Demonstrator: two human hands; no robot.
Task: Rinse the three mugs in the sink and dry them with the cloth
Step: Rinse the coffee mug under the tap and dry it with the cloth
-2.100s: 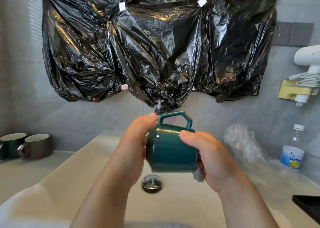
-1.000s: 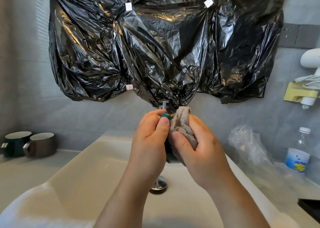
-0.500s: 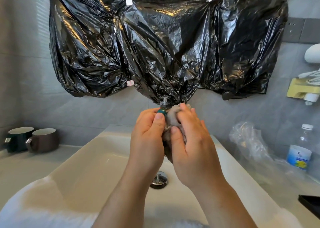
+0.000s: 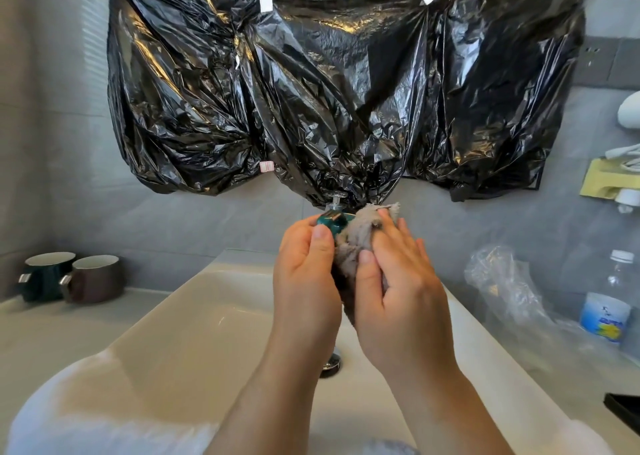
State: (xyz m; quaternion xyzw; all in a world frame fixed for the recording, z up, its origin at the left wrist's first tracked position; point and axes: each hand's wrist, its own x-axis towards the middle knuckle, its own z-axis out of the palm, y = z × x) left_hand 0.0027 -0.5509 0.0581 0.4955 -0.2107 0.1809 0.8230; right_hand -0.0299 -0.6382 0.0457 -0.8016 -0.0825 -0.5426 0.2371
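Over sink (image 4: 207,316): our left hand (image 4: 304,281) grips teal mug (image 4: 331,222); right hand (image 4: 401,292) holds cloth (image 4: 356,238) wadded against its right side.

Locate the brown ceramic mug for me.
Head view, far left: the brown ceramic mug stands on the counter beside the dark green mug, left of the white sink.

Both hands meet over the sink (image 4: 207,316), above the drain (image 4: 330,363): left hand (image 4: 304,281) grips the held mug (image 4: 332,222), right hand (image 4: 398,298) beside it holds the cloth (image 4: 356,243) against the mug. Tap (image 4: 336,201) just behind them, under the plastic sheeting (image 4: 311,91) on the back wall. Far left on the counter (image 4: 41,337): outer mug (image 4: 45,276) and inner mug (image 4: 93,278), side by side. Right of the sink: plastic bag (image 4: 502,281), then bottle (image 4: 606,309) further right
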